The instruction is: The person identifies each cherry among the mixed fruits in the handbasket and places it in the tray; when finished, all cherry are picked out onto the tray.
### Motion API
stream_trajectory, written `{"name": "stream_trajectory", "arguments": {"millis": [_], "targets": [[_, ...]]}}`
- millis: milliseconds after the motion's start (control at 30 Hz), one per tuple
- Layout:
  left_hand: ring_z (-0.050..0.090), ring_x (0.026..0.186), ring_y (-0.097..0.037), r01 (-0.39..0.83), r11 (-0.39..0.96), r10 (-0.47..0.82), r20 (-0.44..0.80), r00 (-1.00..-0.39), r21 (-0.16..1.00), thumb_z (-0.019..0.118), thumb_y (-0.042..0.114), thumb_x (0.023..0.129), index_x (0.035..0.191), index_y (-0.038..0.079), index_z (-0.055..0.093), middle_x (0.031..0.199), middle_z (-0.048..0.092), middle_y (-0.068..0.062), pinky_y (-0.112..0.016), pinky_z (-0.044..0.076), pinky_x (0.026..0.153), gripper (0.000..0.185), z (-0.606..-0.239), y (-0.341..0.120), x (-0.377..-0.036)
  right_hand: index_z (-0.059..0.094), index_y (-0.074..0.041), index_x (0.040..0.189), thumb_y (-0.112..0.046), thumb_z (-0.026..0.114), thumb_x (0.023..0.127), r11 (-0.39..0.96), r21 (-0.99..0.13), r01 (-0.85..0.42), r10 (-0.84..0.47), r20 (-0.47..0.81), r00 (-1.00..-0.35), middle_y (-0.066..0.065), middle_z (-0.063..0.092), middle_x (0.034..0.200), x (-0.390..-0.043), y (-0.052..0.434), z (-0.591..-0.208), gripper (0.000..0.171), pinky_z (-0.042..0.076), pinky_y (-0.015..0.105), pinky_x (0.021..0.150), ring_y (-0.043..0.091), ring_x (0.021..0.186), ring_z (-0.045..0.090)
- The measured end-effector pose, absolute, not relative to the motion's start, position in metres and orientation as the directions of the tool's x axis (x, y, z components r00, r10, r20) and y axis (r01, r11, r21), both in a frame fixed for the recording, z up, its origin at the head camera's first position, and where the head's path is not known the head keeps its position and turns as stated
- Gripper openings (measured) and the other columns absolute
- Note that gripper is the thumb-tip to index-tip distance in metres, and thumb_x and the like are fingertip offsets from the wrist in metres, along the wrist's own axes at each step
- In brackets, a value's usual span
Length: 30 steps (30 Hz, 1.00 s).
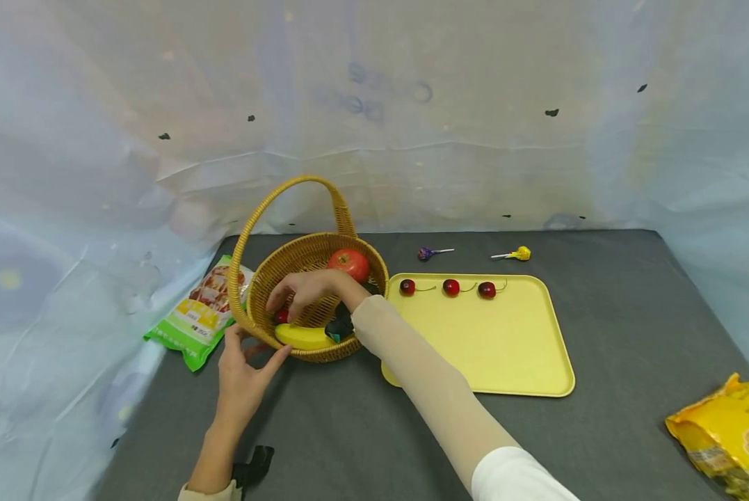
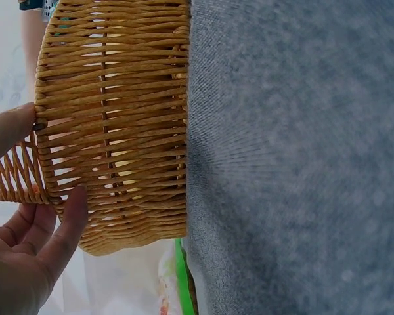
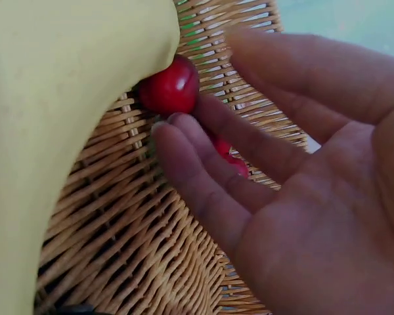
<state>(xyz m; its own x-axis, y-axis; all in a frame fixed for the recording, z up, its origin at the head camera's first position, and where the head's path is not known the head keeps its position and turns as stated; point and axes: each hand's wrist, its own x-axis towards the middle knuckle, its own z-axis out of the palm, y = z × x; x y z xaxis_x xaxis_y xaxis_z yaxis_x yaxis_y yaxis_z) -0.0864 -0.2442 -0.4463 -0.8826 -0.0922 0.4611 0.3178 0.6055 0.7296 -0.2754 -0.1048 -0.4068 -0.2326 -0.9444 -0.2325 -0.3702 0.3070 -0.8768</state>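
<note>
- The basket [image 1: 286, 268] stands upright on the dark desk [image 1: 349, 431], left of the tray [image 1: 487, 348], its handle [image 1: 344, 216] arching over it.
- The left hand [image 1: 244, 369] is at the basket's near left side; its grip pinches the basket between thumb and fingers, by the foot of the handle.
- The right hand [image 1: 308, 289] reaches into the basket; its grip is spread, the thumb well apart from the fingers, whose tips are at a cherry [image 3: 171, 88]. Whether they touch it, I cannot tell.
- More red shows behind those fingers, partly hidden.
- Also in the basket: a banana [image 1: 302, 337] along the near side and a red fruit [image 1: 349, 263] at the far side.
- A green bag [image 1: 199, 313] lies just left of the basket.
- Three stemmed cherries [image 1: 451, 287] lie in a row along the tray's far edge.
- Beyond the tray are a purple lollipop [image 1: 425, 253] and a yellow lollipop [image 1: 523, 253].
- A yellow bag [image 1: 731, 431] lies at the near right, well apart.
</note>
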Motion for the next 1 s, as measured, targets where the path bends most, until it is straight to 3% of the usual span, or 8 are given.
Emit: {"name": "stream_trajectory", "arguments": {"millis": [167, 300, 633, 800, 1000], "targets": [[0.051, 0.107, -0.012, 0.315, 0.61, -0.095, 0.461, -0.882, 0.727, 0.085, -0.001, 0.077, 0.13, -0.005, 0.043, 0.119, 0.052, -0.021, -0.022, 0.057, 0.08, 0.068, -0.447, -0.244, -0.086, 0.061, 0.0, 0.132, 0.003, 0.068, 0.091, 0.355, -0.844, -0.402, -0.925, -0.256, -0.28, 0.014, 0.064, 0.124, -0.276, -0.102, -0.409, 0.041, 0.054, 0.021, 0.084, 0.021, 0.109, 0.061], [0.052, 0.107, -0.012, 0.317, 0.616, -0.092, 0.466, -0.88, 0.721, 0.086, 0.0, 0.076, 0.129, -0.005, 0.043, 0.118, 0.052, -0.022, -0.023, 0.058, 0.08, 0.068, -0.447, -0.244, -0.086, 0.064, -0.003, 0.129, 0.003, 0.071, 0.089, 0.393, -0.817, -0.422, -0.911, -0.282, -0.301, 0.013, 0.065, 0.117, -0.275, -0.101, -0.408, 0.041, 0.055, 0.022, 0.079, 0.019, 0.103, 0.061], [0.052, 0.107, -0.013, 0.339, 0.617, -0.077, 0.483, -0.872, 0.71, 0.086, -0.001, 0.076, 0.13, -0.006, 0.043, 0.119, 0.052, -0.023, -0.023, 0.058, 0.08, 0.069, -0.447, -0.244, -0.087, 0.064, -0.002, 0.129, -0.008, 0.072, 0.092, 0.426, -0.818, -0.388, -0.903, -0.359, -0.233, 0.012, 0.066, 0.12, -0.274, -0.087, -0.398, 0.038, 0.057, 0.031, 0.087, 0.016, 0.101, 0.063], [0.051, 0.107, -0.014, 0.345, 0.621, -0.079, 0.494, -0.866, 0.704, 0.085, -0.003, 0.076, 0.13, -0.006, 0.043, 0.118, 0.052, -0.023, -0.018, 0.056, 0.08, 0.069, -0.447, -0.246, -0.086, 0.063, -0.004, 0.129, -0.001, 0.071, 0.092, 0.504, -0.8, -0.326, -0.862, -0.442, -0.249, 0.015, 0.062, 0.124, -0.275, -0.077, -0.388, 0.039, 0.058, 0.037, 0.087, 0.019, 0.099, 0.062], [0.052, 0.107, -0.012, 0.349, 0.619, -0.072, 0.493, -0.867, 0.703, 0.086, -0.003, 0.075, 0.13, -0.007, 0.044, 0.118, 0.052, -0.024, -0.019, 0.057, 0.08, 0.069, -0.446, -0.244, -0.086, 0.068, -0.004, 0.121, 0.008, 0.07, 0.089, 0.497, -0.802, -0.331, -0.867, -0.453, -0.205, 0.011, 0.064, 0.109, -0.276, -0.075, -0.397, 0.034, 0.057, 0.033, 0.08, 0.016, 0.088, 0.058]]}}
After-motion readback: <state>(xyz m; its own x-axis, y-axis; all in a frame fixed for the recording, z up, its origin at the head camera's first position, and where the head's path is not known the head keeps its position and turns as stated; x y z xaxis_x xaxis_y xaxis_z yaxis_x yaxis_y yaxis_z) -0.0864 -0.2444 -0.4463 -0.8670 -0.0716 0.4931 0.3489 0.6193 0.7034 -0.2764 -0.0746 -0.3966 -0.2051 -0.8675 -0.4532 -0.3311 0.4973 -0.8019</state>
